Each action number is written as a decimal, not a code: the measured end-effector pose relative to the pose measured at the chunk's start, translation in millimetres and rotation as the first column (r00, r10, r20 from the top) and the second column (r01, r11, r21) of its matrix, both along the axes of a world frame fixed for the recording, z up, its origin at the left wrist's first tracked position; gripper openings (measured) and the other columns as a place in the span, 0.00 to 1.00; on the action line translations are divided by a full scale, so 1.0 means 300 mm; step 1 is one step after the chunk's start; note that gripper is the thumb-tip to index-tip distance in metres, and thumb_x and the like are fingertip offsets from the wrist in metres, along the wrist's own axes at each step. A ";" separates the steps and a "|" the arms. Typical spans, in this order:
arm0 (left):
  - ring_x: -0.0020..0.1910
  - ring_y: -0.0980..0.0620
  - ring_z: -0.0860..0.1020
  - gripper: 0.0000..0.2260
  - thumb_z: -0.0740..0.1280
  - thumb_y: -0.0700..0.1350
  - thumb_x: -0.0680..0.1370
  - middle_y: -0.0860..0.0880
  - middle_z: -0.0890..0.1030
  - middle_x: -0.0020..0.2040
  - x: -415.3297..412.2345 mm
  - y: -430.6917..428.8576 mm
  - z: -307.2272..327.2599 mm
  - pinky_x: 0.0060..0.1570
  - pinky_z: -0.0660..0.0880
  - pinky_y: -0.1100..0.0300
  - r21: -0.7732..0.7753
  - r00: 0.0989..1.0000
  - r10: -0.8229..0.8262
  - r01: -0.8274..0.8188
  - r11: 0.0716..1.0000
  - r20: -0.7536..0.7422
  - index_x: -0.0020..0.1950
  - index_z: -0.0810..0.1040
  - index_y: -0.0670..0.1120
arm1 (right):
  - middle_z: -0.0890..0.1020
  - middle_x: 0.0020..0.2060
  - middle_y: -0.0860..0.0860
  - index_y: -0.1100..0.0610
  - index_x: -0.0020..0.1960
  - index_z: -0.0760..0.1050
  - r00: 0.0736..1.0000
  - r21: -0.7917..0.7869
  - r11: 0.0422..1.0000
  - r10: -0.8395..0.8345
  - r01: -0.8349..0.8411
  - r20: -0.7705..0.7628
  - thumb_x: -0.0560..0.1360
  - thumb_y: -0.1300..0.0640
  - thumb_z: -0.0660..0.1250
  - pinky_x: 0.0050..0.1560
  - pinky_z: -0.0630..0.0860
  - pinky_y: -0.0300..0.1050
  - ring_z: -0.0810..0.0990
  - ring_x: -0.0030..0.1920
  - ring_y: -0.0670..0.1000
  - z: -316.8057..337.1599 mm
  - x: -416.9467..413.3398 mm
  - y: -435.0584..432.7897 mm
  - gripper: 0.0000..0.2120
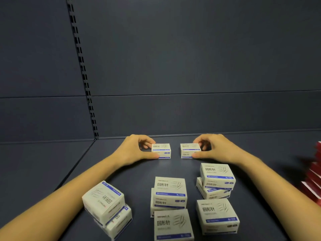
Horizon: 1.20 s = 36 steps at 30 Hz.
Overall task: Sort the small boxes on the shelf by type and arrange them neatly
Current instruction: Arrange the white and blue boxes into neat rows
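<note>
Two small white paper-clip boxes with blue stripes stand side by side near the back of the dark shelf (173, 167). My left hand (133, 150) pinches the left box (163, 151) between thumb and fingers. My right hand (215, 148) pinches the right box (188, 150) the same way. A gap separates the two boxes. Closer to me lie several more of the same white boxes: a tilted stack at the front left (106, 204), a stack in the middle (170, 193), one at the front edge (173, 225), a stack at the right (217, 178) and one below it (217, 216).
Red boxes (315, 180) are piled at the far right edge, blurred. The shelf's dark back panel (191, 112) rises just behind my hands. A slotted upright (83, 70) runs up the back at the left. Left of it lies another shelf bay.
</note>
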<state>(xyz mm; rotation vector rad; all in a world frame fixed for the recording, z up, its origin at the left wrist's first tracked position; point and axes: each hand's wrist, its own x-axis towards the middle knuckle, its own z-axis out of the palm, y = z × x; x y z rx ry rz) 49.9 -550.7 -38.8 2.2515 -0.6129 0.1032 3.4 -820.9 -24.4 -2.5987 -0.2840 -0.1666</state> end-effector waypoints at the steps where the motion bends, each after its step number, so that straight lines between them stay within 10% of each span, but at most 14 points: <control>1: 0.47 0.55 0.80 0.18 0.77 0.49 0.64 0.52 0.83 0.47 0.003 -0.002 -0.001 0.48 0.76 0.64 -0.001 1.000 -0.003 0.003 1.000 -0.001 0.51 0.81 0.48 | 0.81 0.45 0.44 0.48 0.51 0.77 1.000 0.007 1.000 -0.001 0.001 0.001 0.66 0.44 0.73 0.53 0.77 0.52 0.79 0.45 0.46 -0.002 0.005 0.005 0.16; 11: 0.47 0.60 0.79 0.18 0.77 0.51 0.64 0.56 0.83 0.46 -0.009 -0.031 -0.015 0.44 0.73 0.70 -0.028 0.999 0.009 -0.008 1.000 0.035 0.52 0.80 0.51 | 0.79 0.50 0.45 0.51 0.60 0.75 0.999 0.042 0.999 0.007 -0.009 0.051 0.68 0.46 0.73 0.54 0.76 0.44 0.78 0.49 0.45 -0.003 0.011 0.040 0.23; 18: 0.45 0.59 0.80 0.06 0.70 0.50 0.71 0.54 0.84 0.43 -0.150 0.025 0.138 0.49 0.74 0.69 -0.163 0.988 -0.012 0.038 0.986 0.155 0.46 0.81 0.52 | 0.82 0.49 0.46 0.50 0.52 0.79 0.975 0.272 0.957 0.042 -0.101 0.216 0.73 0.54 0.68 0.54 0.72 0.32 0.79 0.50 0.45 0.075 -0.126 -0.005 0.08; 31: 0.50 0.60 0.76 0.22 0.72 0.65 0.61 0.63 0.79 0.48 -0.407 0.040 0.182 0.53 0.69 0.68 0.304 0.952 -0.287 0.244 0.921 0.107 0.51 0.80 0.57 | 0.79 0.51 0.37 0.40 0.56 0.75 0.976 0.034 0.977 0.209 -0.212 0.066 0.59 0.34 0.68 0.57 0.76 0.45 0.77 0.54 0.40 0.096 -0.353 -0.054 0.26; 36: 0.49 0.59 0.77 0.17 0.74 0.60 0.63 0.59 0.80 0.44 -0.409 0.036 0.178 0.50 0.70 0.70 0.322 0.946 -0.313 0.272 0.907 0.084 0.46 0.81 0.54 | 0.79 0.46 0.32 0.41 0.50 0.76 0.971 0.015 0.971 0.239 -0.239 0.034 0.60 0.37 0.70 0.45 0.74 0.32 0.77 0.48 0.38 0.079 -0.349 -0.055 0.19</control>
